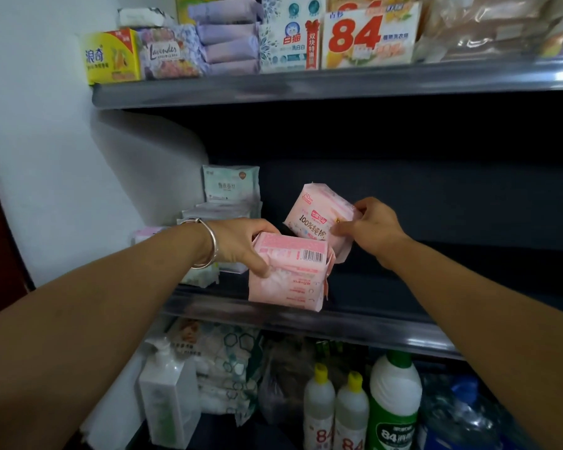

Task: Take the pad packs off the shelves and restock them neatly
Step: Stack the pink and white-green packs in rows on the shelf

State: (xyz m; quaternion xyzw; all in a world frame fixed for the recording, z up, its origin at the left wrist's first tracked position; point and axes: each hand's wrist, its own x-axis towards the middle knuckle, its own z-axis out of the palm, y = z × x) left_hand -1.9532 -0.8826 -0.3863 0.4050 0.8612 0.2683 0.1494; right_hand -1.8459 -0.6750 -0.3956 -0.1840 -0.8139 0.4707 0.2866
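Observation:
My left hand, with a silver bangle on the wrist, grips a pink pad pack by its top left corner, barcode side up, over the front edge of the middle shelf. Just behind it, my right hand holds a second pink pad pack, tilted, with its printed face toward me. At the shelf's left end a pale green pad pack stands upright behind a low pile of pale pad packs. The rest of the middle shelf looks dark and bare.
The top shelf carries a yellow soap box, a lavender pack, stacked purple pad packs and detergent boxes. Below stand a pump bottle, white bottles, a green bottle and nappy packs. A white wall is at left.

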